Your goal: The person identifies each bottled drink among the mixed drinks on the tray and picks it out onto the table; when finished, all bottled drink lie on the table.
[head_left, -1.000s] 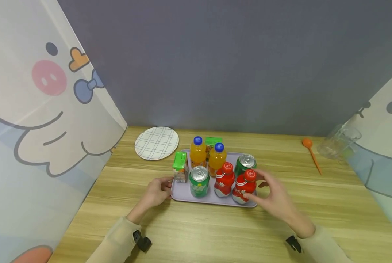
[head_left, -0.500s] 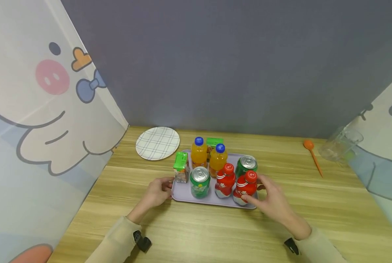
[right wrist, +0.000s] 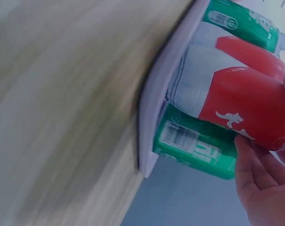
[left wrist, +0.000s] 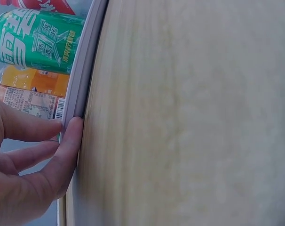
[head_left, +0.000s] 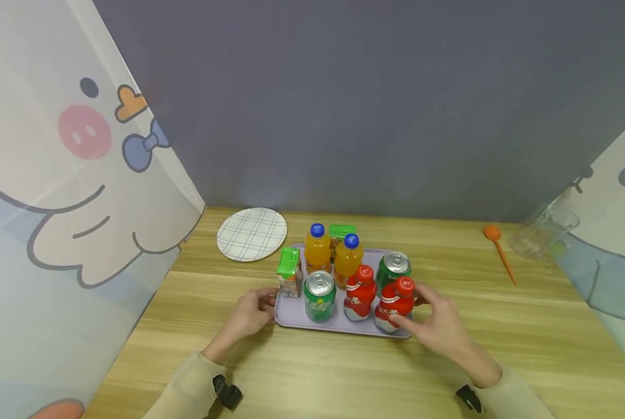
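Note:
A lilac tray [head_left: 297, 319] bears several drinks. My left hand [head_left: 252, 312] pinches its left rim; in the left wrist view a green-topped juice box [left wrist: 29, 100] and a green soda can [left wrist: 39, 41] stand beside the fingers. My right hand [head_left: 440, 326] grips the front-right red bottle [head_left: 393, 307], thumb at the front and fingers round the far side. It stands upright at the tray's right end. In the right wrist view, another red bottle [right wrist: 253, 54] and a green can [right wrist: 194, 146] flank it. Two orange juice bottles [head_left: 318, 251] with blue caps stand farther back.
A white checked plate [head_left: 252, 234] lies at the back left of the wooden table [head_left: 344, 372]. An orange spoon [head_left: 501, 250] and a clear cup [head_left: 543, 233] lie at the back right. A grey panel [head_left: 370, 110] rises behind the table.
The red bottle in my right hand has shifted slightly right, away from the other red bottle. My left hand stays at the tray's rim. The head view has tilted a little.

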Action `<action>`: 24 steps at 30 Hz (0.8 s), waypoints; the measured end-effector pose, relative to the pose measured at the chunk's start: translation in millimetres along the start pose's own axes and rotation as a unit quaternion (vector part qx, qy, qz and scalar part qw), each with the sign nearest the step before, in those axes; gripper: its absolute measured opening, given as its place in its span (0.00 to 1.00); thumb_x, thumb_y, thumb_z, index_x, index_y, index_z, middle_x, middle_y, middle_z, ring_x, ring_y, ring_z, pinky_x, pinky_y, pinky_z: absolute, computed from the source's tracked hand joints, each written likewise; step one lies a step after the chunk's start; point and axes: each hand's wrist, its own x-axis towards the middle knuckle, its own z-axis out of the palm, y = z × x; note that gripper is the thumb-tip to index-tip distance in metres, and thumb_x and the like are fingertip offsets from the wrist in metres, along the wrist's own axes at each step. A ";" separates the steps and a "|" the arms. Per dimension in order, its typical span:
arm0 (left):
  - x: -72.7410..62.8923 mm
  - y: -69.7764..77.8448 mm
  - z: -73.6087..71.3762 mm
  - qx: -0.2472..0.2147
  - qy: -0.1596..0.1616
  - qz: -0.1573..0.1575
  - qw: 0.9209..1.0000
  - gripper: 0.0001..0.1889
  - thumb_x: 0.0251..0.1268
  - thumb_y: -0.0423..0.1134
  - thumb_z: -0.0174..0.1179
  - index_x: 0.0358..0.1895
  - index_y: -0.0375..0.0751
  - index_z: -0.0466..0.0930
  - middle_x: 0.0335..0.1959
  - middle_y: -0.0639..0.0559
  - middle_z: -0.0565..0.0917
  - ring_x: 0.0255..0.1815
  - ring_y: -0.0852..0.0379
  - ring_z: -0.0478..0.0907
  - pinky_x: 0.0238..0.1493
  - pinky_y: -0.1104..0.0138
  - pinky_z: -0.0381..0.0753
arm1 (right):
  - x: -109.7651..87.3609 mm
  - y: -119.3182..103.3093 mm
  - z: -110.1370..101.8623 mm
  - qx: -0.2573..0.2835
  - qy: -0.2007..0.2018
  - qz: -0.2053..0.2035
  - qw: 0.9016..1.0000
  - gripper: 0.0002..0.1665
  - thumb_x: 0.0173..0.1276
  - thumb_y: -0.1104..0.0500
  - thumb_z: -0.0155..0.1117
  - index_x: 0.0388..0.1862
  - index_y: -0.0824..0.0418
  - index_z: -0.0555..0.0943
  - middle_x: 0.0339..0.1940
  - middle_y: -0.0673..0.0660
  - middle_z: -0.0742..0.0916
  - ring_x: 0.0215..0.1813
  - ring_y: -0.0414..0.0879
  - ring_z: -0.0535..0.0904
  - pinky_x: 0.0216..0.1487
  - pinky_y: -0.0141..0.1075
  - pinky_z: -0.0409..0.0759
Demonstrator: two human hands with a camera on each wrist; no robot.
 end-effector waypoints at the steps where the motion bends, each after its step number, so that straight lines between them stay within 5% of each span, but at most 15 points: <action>1: -0.1 0.0 0.6 0.001 0.000 0.000 1.000 0.27 0.49 0.16 0.58 0.58 0.24 0.73 0.35 0.43 0.78 0.31 0.51 0.78 0.27 0.66 0.85 | -0.4 -1.2 -2.3 -0.003 0.003 0.002 1.000 0.33 0.41 0.61 0.83 0.49 0.62 0.80 0.38 0.47 0.85 0.35 0.42 0.79 0.33 0.40 0.84; 9: -0.6 -0.1 0.9 0.004 0.005 0.006 1.000 0.27 0.49 0.16 0.58 0.57 0.24 0.73 0.34 0.43 0.78 0.31 0.52 0.78 0.26 0.67 0.85 | -0.4 -4.5 -25.5 -0.021 0.023 0.000 1.000 0.33 0.39 0.63 0.83 0.47 0.62 0.80 0.36 0.47 0.85 0.34 0.42 0.79 0.35 0.33 0.82; 24: -1.7 -0.3 1.0 -0.003 0.007 -0.002 1.000 0.26 0.49 0.15 0.58 0.57 0.25 0.74 0.34 0.43 0.78 0.30 0.53 0.77 0.27 0.66 0.85 | 5.6 22.8 -62.2 -0.087 0.061 -0.017 0.994 0.34 0.34 0.66 0.83 0.45 0.66 0.80 0.30 0.51 0.85 0.30 0.42 0.80 0.34 0.21 0.78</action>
